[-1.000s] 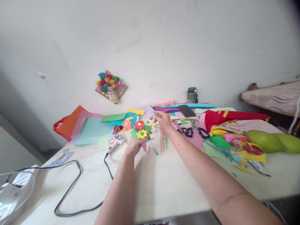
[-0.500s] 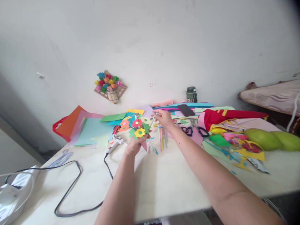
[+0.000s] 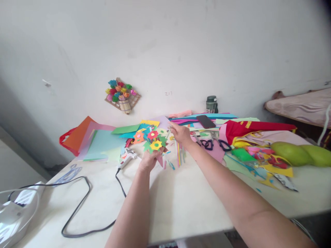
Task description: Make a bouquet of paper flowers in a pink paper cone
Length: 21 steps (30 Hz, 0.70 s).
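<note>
A paper flower bouquet (image 3: 154,140) stands upright above the desk (image 3: 181,203). Its pointed stem end is gripped from below by the left hand (image 3: 147,160), and its red, orange and yellow blooms fan upward and away from the person. The right hand (image 3: 181,133) hovers just to the right of the flower heads at about their height, fingers drawn together as if pinching something small and pale; whether it holds anything is too small to tell. Loose paper strips (image 3: 179,153) lie on the desk under that hand, and a glue gun (image 3: 126,157) rests just left of the left hand. Scissors (image 3: 207,144) sit farther right, with coloured paper sheets (image 3: 102,142) spread at the far left.
</note>
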Each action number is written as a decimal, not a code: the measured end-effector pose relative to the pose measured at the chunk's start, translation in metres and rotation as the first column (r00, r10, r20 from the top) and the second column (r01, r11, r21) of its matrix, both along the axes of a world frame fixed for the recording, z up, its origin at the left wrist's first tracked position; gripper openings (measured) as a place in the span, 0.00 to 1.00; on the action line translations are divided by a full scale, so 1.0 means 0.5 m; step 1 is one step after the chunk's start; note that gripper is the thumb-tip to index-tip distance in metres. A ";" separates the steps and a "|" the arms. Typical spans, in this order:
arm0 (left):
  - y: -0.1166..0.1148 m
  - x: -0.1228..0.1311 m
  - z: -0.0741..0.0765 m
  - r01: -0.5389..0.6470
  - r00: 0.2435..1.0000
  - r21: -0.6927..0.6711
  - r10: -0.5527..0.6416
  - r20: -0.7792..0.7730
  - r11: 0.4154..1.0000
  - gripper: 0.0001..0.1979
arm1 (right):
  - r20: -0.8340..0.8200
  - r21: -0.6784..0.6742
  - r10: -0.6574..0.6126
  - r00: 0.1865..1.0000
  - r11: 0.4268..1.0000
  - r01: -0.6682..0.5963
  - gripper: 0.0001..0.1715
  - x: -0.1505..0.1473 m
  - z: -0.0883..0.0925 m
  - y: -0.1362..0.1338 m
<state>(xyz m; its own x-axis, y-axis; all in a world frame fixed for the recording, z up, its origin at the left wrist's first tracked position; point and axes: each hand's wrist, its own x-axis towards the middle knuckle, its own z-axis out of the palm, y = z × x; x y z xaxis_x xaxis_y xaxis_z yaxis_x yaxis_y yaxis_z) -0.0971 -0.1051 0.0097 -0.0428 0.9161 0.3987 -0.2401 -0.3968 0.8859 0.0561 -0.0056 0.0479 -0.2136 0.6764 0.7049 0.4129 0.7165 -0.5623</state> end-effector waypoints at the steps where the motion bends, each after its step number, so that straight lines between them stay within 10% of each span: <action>1: 0.001 -0.001 -0.002 -0.003 1.000 0.006 0.003 -0.002 1.000 0.14 | -0.128 -0.090 0.056 0.990 0.994 -0.068 0.20 -0.005 0.001 -0.002; 8: 0.002 -0.011 -0.008 -0.042 0.999 -0.017 0.042 0.018 0.999 0.14 | -0.606 -0.507 0.230 0.762 0.626 -0.592 0.14 -0.036 0.000 -0.028; 16: 0.004 -0.007 -0.003 -0.008 1.000 0.009 0.008 -0.010 1.000 0.11 | -0.446 -0.302 0.267 0.854 0.854 -0.425 0.13 -0.051 -0.008 -0.018; 21: 0.014 -0.014 -0.015 -0.033 0.998 0.021 0.032 0.053 0.999 0.11 | -0.481 -0.398 0.402 0.779 0.691 -0.603 0.14 -0.048 -0.004 -0.028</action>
